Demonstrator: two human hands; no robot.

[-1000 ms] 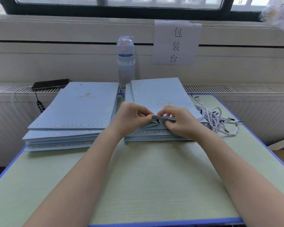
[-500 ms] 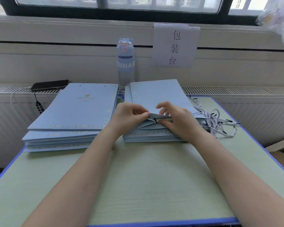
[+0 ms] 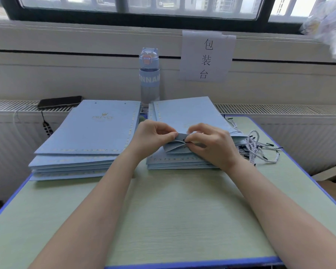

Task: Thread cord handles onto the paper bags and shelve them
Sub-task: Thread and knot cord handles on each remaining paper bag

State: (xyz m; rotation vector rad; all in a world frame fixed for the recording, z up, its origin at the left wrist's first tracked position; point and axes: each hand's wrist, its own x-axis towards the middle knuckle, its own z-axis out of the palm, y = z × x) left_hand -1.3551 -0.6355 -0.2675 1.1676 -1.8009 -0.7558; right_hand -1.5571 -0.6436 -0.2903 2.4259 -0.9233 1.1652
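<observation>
1. The left hand (image 3: 153,135) pinches the raised near lip of the topmost pale blue flat paper bag (image 3: 188,115) between thumb and curled fingers. The right hand (image 3: 211,144) pinches the same lip just beside it, the two sets of fingertips almost touching. A small dark speck shows at the right fingertips. It may be a cord tip, but it is too small to tell.
2. That bag lies on the stack of matching blue bags (image 3: 182,162) under both hands, with only its near lip lifted.
3. The lip could crease or tear if the two pinches pull apart or bend it sharply, since paper round a punched hole is likely weak.
4. The fingers hide any hole, so threading would go by feel. A missed hole could buckle the tip or fray the cord.
5. The loose tangle of white twisted cords with black tips (image 3: 256,148) lies just outside the right wrist, near the edge of the pale green table (image 3: 182,210). Tugging one cord free may drag the others over that edge.
6. Pushing forward could slide the stack away from the fingertips toward the upright translucent blue plastic water bottle (image 3: 149,74) beyond both hands and tip it.
</observation>
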